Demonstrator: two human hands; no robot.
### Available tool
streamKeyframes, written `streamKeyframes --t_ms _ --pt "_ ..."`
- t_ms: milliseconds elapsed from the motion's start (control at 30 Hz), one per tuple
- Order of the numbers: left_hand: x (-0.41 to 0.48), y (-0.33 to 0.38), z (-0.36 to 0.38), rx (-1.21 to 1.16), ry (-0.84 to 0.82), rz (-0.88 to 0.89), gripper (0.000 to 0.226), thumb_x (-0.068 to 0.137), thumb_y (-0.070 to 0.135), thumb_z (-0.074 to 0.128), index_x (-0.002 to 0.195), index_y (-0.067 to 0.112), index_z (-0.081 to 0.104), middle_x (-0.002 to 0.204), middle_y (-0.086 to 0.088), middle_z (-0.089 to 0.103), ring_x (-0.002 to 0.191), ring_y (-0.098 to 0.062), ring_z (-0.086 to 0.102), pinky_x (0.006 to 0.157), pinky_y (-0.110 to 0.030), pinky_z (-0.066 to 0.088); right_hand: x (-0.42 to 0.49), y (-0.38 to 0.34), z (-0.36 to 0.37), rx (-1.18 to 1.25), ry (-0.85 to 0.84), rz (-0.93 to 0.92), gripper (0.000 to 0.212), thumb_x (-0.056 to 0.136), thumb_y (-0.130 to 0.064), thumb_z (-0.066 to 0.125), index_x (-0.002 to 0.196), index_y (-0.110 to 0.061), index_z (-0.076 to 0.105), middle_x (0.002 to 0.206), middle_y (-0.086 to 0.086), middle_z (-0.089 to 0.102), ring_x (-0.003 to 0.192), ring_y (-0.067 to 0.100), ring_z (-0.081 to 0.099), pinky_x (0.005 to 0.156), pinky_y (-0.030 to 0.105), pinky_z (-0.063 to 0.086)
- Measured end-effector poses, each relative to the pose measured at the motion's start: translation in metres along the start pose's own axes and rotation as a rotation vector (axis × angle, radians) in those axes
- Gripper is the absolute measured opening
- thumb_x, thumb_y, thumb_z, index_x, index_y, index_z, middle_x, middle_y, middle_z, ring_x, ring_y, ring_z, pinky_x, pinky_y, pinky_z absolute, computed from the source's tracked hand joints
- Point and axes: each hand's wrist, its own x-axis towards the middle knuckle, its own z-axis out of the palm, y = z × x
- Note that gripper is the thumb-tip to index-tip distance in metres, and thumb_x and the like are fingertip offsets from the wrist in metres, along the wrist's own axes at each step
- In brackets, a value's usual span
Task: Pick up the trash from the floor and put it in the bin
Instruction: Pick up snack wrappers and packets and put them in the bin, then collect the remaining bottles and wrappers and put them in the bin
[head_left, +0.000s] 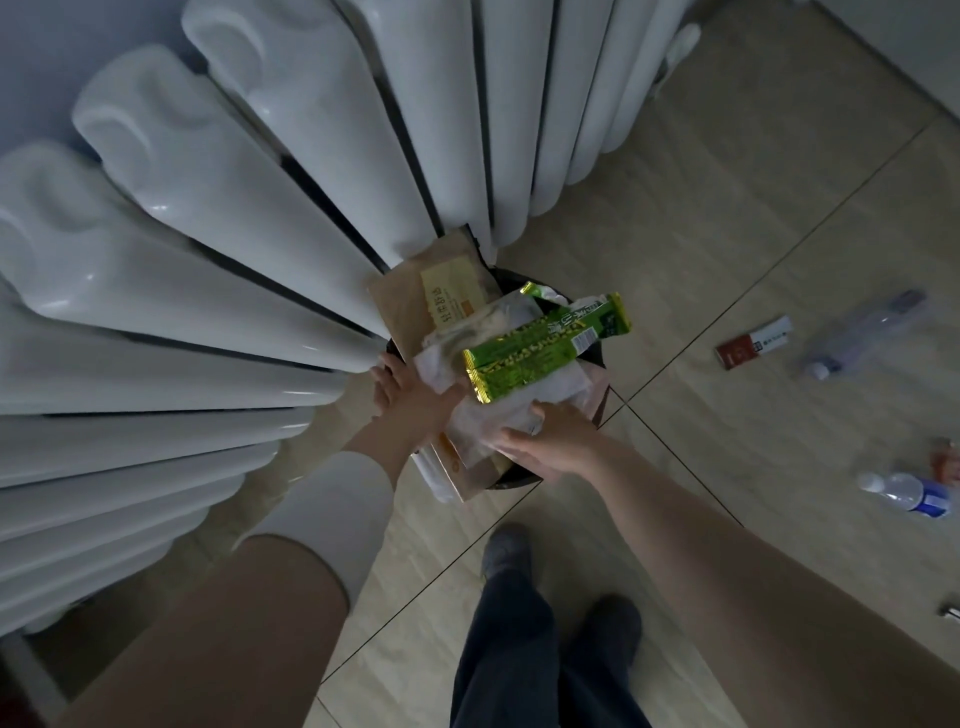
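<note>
A dark bin (597, 358) stands on the tiled floor below the radiator, heaped with trash. On top lies a green snack wrapper (540, 348), over crumpled clear plastic bags (498, 415) and a brown paper bag (410, 296). My left hand (415, 400) presses on the left side of the heap, fingers spread against the plastic. My right hand (556, 441) grips the near edge of the plastic bags at the bin's rim. Loose trash still lies on the floor to the right.
A white radiator (234, 223) fills the left and top. On the floor at right lie a red and white carton (753, 343), a clear bottle (862, 332), a blue-labelled bottle (904, 493) and a small wrapper (945, 462). My feet (509, 551) stand just before the bin.
</note>
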Motion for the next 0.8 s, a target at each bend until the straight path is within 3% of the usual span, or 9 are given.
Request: streamKeyframes --t_ms 100,233,333,500,667,800 --pt "-0.001 -0.003 -0.001 -0.035 0.005 -0.04 0.111 0.083 0.052 0.056 0.142 0.008 -0.027 0.156 -0.018 -0.021 0.145 -0.035 -0.014 0.116 -0.048 0.001 -0.003 -0.002 0.001 -0.082 0.01 -0.026 0.085 0.085 -0.068 0.036 0.149 -0.015 0.02 0.157 0.017 0.02 0.145 0.034 0.018 0.115 0.05 0.025" --pt "-0.011 -0.01 -0.004 -0.071 -0.004 -0.057 0.114 0.082 0.05 0.058 0.139 0.015 -0.034 0.154 -0.013 -0.03 0.144 -0.031 -0.019 0.116 -0.048 -0.003 -0.014 0.001 0.0 -0.125 0.106 -0.021 0.084 0.083 -0.07 0.037 0.142 -0.01 0.035 0.143 0.016 0.043 0.128 0.03 0.045 0.101 0.042 0.044" --pt "-0.018 -0.012 -0.008 -0.01 -0.028 -0.035 0.111 0.084 0.048 0.057 0.14 0.017 -0.033 0.154 -0.012 -0.031 0.144 -0.029 -0.021 0.116 -0.048 -0.003 -0.019 0.005 -0.006 -0.037 0.145 0.018 0.07 0.086 -0.059 0.045 0.136 -0.01 0.041 0.134 0.014 0.052 0.119 0.029 0.052 0.098 0.042 0.047" --pt "-0.024 -0.006 -0.013 0.209 -0.055 0.067 0.101 0.086 0.046 0.055 0.146 0.019 -0.022 0.156 -0.009 -0.027 0.145 -0.028 -0.02 0.116 -0.05 -0.002 -0.021 0.004 -0.02 -0.05 0.19 0.046 0.064 0.089 -0.05 0.048 0.138 -0.009 0.037 0.128 0.019 0.052 0.116 0.033 0.053 0.096 0.042 0.048" --pt "-0.032 0.008 -0.013 0.577 0.022 0.321 0.093 0.088 0.045 0.051 0.148 0.015 -0.013 0.157 -0.018 -0.018 0.145 -0.033 -0.015 0.114 -0.057 0.006 -0.025 -0.003 -0.032 -0.182 0.283 0.014 0.066 0.089 -0.049 0.051 0.141 -0.012 0.03 0.144 0.016 0.035 0.131 0.033 0.037 0.105 0.044 0.04" --pt "-0.049 0.019 -0.012 0.839 0.098 0.492 0.091 0.087 0.046 0.051 0.149 0.012 -0.007 0.157 -0.023 -0.011 0.146 -0.037 -0.008 0.113 -0.06 0.008 -0.044 0.003 -0.039 -0.274 0.401 0.019 0.061 0.089 -0.042 0.052 0.14 -0.016 0.031 0.144 0.014 0.033 0.133 0.031 0.033 0.105 0.047 0.037"
